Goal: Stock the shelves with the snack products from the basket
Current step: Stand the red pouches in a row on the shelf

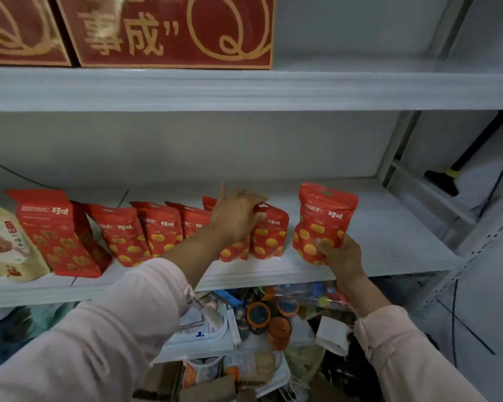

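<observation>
One pouch (324, 224), pinched low by the right hand (343, 256), hovers just right of the row (160, 230); left hand (235, 216) clasps the row's end. Stand it upright, snug against that end.

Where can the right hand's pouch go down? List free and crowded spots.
Free: middle shelf right of the last standing pouch, behind the held pouch, out to the upright post. Crowded: the pouch row under and left of the left hand.
</observation>
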